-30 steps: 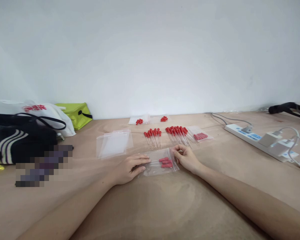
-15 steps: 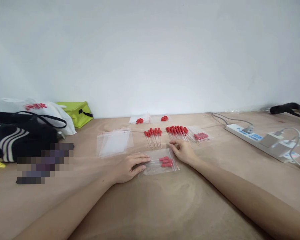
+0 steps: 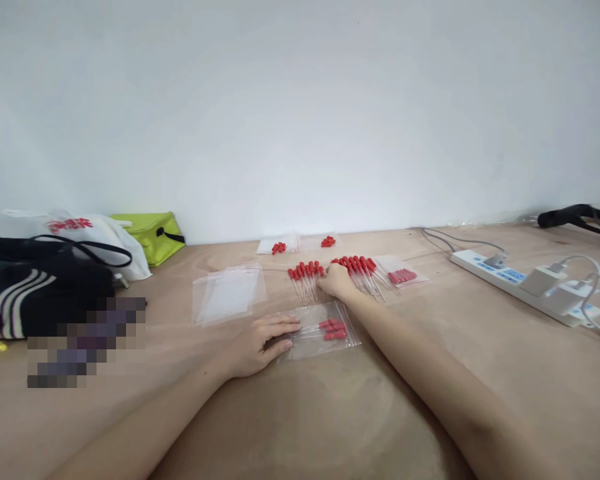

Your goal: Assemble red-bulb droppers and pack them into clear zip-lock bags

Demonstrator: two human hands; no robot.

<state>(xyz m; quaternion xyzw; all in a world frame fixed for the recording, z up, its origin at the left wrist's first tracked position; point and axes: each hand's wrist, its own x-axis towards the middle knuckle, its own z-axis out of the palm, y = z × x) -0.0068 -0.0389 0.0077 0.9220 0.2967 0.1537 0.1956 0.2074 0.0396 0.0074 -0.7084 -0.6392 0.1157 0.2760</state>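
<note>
A clear zip-lock bag (image 3: 313,350) lies flat in front of me, with several droppers inside, their red bulbs (image 3: 336,328) toward its right end. My left hand (image 3: 263,343) rests at the bag's left edge, fingers and thumb gripping it. Farther back, my right hand (image 3: 336,280) reaches between two fanned groups of glass droppers with red rubber bulbs. Its fingers close at the right side of the left group (image 3: 305,277), on a dropper (image 3: 321,271) there; the fingertips are partly hidden. The right group (image 3: 363,267) lies just beyond that hand.
Flat clear bags (image 3: 230,293) lie to the left. Bags with loose red bulbs (image 3: 279,248) sit by the wall, and another bulb bag (image 3: 403,275) lies right. A power strip (image 3: 520,290) with chargers stands far right. A black bag (image 3: 45,293) and green bag (image 3: 155,237) stand left.
My right hand has left the bag's open right end and moved forward and left to the droppers. My left hand stays at the bag. The view has shifted slightly.
</note>
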